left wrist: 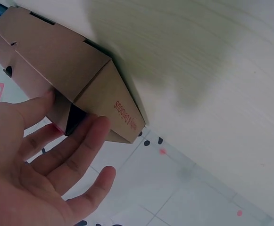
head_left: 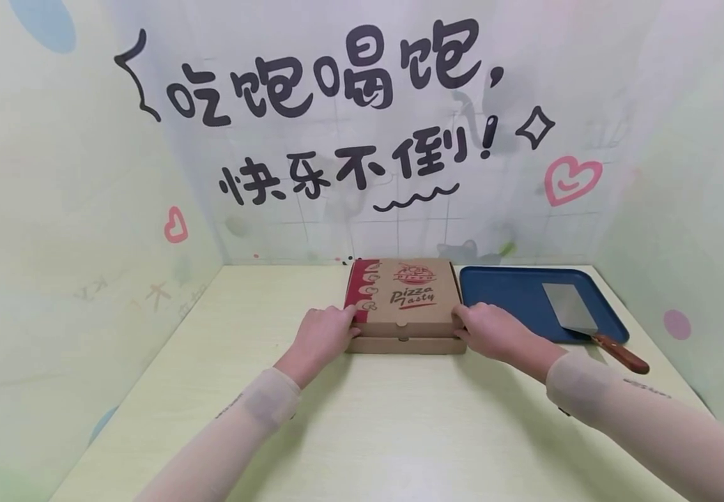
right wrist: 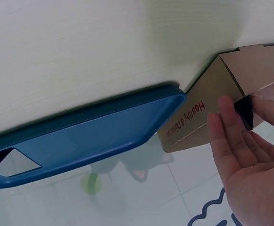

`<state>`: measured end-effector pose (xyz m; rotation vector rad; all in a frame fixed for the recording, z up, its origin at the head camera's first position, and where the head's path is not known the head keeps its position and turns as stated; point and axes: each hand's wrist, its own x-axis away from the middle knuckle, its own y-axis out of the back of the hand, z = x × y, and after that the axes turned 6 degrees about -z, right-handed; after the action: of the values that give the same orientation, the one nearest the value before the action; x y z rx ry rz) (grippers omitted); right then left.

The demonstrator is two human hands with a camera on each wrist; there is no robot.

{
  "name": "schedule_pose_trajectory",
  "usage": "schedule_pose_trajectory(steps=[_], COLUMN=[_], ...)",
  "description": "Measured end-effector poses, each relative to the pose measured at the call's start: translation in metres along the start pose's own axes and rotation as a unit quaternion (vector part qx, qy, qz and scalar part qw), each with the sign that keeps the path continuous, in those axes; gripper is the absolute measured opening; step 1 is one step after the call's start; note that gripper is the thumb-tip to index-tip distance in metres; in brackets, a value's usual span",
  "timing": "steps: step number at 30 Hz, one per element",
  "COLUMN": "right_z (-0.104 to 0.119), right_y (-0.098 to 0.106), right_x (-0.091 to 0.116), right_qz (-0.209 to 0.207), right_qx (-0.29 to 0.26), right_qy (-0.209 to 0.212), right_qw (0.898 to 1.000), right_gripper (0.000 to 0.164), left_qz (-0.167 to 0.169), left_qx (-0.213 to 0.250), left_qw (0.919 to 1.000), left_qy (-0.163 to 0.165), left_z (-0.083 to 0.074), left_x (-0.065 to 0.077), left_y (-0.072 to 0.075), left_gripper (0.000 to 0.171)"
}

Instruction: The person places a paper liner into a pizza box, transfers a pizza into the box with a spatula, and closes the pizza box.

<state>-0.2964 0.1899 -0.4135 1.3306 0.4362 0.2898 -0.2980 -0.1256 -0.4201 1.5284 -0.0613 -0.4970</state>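
Note:
A brown cardboard pizza box (head_left: 408,307) with a red strip and printed lettering sits at the back of the table. Its lid is slightly raised at the front, and dark gaps show at both front corners in the wrist views. My left hand (head_left: 327,335) pinches the lid's front left corner between thumb and fingers. At the front right corner, my right hand (head_left: 493,331) holds the lid in the same way. The left wrist view shows the left thumb on the front flap, with the outer fingers (left wrist: 96,127) spread off the box. What lies inside the box is hidden.
Close to the box's right side lies a blue tray (head_left: 499,296). A pizza server (head_left: 570,307) with a wooden handle (head_left: 621,354) rests on it, the handle sticking out over the front rim. A printed wall (head_left: 393,240) stands right behind the box and tray.

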Motion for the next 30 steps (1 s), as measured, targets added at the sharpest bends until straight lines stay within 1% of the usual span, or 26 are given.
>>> schedule_pose_trajectory(steps=[2, 4, 7, 9, 12, 15, 18, 20, 24, 30], right_z=[0.0, 0.001, 0.004, 0.007, 0.012, 0.017, 0.023, 0.028, 0.036, 0.044], right_y=[-0.001, -0.002, -0.002, -0.002, -0.003, -0.004, -0.005, -0.006, -0.01, -0.016], right_x=[0.001, 0.002, 0.004, 0.004, 0.003, 0.003, 0.004, 0.006, 0.011, 0.016], right_qz=[-0.007, -0.024, -0.053, -0.069, -0.065, -0.035, -0.004, 0.008, 0.019, 0.028], right_qx=[0.032, 0.071, 0.113, 0.121, 0.107, 0.076, 0.055, 0.049, 0.045, 0.04], right_qy=[0.0, 0.005, 0.017, 0.026, 0.029, 0.023, 0.021, 0.025, 0.039, 0.054], right_qw=[0.999, 0.997, 0.992, 0.99, 0.992, 0.996, 0.998, 0.998, 0.998, 0.997], right_gripper=[0.02, 0.024, 0.033, 0.044, 0.063, 0.074, 0.077, 0.077, 0.077, 0.076], left_qz=[0.002, 0.004, -0.01, -0.026, -0.037, -0.016, 0.012, 0.027, 0.048, 0.069], left_qx=[0.006, 0.007, 0.004, 0.001, -0.001, 0.0, 0.0, -0.005, -0.018, -0.013], left_qw=[1.0, 0.9999, 0.9999, 0.9997, 0.9987, 0.9975, 0.9954, 0.9937, 0.9911, 0.9907], left_qy=[0.006, 0.014, 0.012, -0.002, -0.036, -0.069, -0.095, -0.109, -0.123, -0.116], left_z=[0.0, -0.002, -0.005, -0.008, -0.014, -0.022, -0.028, -0.031, -0.036, -0.041], left_x=[0.0, 0.001, 0.001, 0.002, 0.003, 0.004, 0.005, 0.006, 0.009, 0.014], left_y=[0.001, 0.003, 0.006, 0.009, 0.013, 0.017, 0.016, 0.014, 0.007, -0.001], left_gripper=[0.038, 0.032, 0.032, 0.035, 0.042, 0.055, 0.068, 0.075, 0.081, 0.085])
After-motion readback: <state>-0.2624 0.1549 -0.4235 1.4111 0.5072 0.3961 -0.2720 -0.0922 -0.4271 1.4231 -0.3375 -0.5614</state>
